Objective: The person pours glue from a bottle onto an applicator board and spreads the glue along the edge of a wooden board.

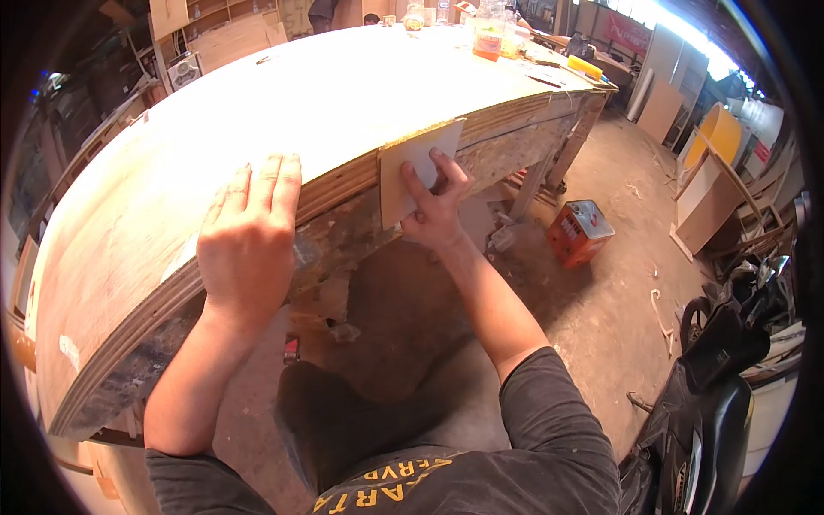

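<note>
My left hand lies flat on the brightly lit wooden tabletop, close to its front edge, with the fingers stretched out. My right hand presses a flat, pale grey rectangular board against the layered plywood edge of the table. Fingertips rest on the board's face, and some fingers are bent. A rough yellowish strip shows along its top edge, which stands about level with the tabletop. The back of the board is hidden.
On the table's far end stand a bottle with orange liquid and a yellow object. A red square tin sits on the floor to the right. A motorcycle stands at lower right, near wooden panels.
</note>
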Motion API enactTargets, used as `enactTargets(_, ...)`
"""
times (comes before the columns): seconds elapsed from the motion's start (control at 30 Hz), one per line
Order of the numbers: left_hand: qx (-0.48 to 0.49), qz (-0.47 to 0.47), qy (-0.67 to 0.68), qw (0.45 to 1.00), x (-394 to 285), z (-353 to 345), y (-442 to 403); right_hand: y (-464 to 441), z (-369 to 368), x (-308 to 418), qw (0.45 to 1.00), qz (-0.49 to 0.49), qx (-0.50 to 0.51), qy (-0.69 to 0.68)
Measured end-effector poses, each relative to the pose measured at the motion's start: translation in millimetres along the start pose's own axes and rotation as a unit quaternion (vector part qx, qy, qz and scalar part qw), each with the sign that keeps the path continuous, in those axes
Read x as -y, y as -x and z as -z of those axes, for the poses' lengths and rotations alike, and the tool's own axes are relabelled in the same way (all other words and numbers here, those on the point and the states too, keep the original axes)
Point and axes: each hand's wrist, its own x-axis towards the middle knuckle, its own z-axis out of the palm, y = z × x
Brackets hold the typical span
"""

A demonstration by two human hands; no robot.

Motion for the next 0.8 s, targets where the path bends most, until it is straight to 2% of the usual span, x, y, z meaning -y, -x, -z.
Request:
enactTargets(0.23, -0.001, 0.003, 0.005, 1.0, 0, -1, 1, -17, 53, 40, 0.992, 0.033, 0.032, 0.12)
enactTargets(0.43, -0.003, 0.005, 0.005, 1.0, 0, -2, 1, -25, 70, 39, 0.996, 0.036, -0.005, 0.083)
enactTargets(0.8, -0.001, 0.0, 0.008, 1.0, 0, 0, 0, -47, 71, 46, 0.996, 0.029, 0.03, 0.077)
